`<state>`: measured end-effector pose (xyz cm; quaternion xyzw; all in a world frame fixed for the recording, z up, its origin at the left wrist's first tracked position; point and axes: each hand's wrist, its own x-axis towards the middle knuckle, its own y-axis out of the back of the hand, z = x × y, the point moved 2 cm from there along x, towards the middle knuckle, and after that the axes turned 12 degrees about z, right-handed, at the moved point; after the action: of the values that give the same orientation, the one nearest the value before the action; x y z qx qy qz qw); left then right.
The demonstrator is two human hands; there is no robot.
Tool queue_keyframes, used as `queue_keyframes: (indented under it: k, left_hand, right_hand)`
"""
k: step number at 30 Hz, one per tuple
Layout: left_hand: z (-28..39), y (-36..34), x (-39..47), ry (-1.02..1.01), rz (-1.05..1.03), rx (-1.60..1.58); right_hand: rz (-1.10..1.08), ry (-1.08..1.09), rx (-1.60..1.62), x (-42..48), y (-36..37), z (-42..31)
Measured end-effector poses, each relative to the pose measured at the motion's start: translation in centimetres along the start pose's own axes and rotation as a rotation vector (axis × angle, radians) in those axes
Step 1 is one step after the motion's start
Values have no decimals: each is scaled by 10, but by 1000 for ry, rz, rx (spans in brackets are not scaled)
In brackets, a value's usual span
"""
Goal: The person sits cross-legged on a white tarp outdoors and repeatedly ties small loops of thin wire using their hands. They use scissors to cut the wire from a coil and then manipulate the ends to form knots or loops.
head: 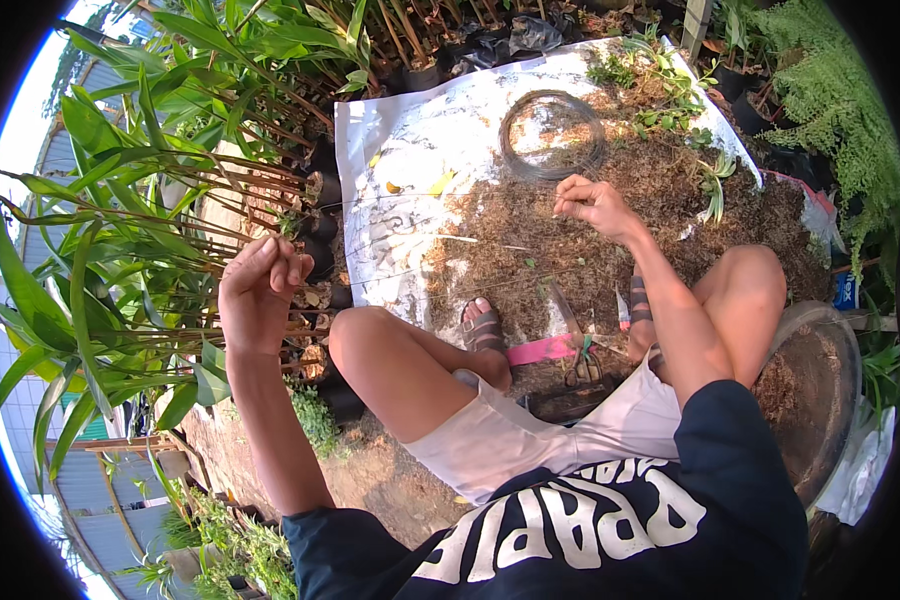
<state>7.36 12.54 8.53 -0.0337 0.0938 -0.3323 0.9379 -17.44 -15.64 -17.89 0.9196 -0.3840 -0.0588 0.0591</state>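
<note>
My left hand [262,289] is raised at the left, in front of the potted plants, thumb and fingertips pinched together. Over the white sheet [390,142], my right hand [592,210] has its fingertips pinched too. A thin wire [420,196] stretches leftward from the right fingertips. It seems to reach my left hand, but its end is too fine to follow. Beyond my right hand lies a coil of wire [511,142]. Scissors [585,366] and a knife-like blade [564,307] lie between my feet, beside a pink strip [540,349].
Brown fibrous growing medium [487,247] and leafy cuttings [675,90] cover much of the sheet. Tall leafy potted plants [195,157] crowd the left side. A round tub [802,405] stands by my right knee. Feathery green foliage [840,112] overhangs the far right.
</note>
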Motion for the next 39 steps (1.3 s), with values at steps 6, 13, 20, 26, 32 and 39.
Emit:
queue_keyframes:
  k: [6, 13, 20, 26, 32, 39]
  left_hand:
    - [-18, -3, 0, -22, 71, -693]
    - [-49, -10, 21, -58, 138, -1199]
    - [-59, -23, 55, -389, 286, -880]
    - [-80, -3, 72, -304, 316, -744]
    - [-68, -10, 70, -258, -6, -1060]
    - [-57, 4, 77, -9, -425, -1419]
  right_hand:
    - [-142, -78, -172, -10, -1, 6]
    - [-186, -55, -210, -12, -4, 20]
    - [-169, -87, -46, -8, 10, 42]
    - [-84, -93, -59, -11, 15, 37]
    - [-205, -81, -97, -9, -4, 30]
    - [-228, -185, 32, -17, -22, 36]
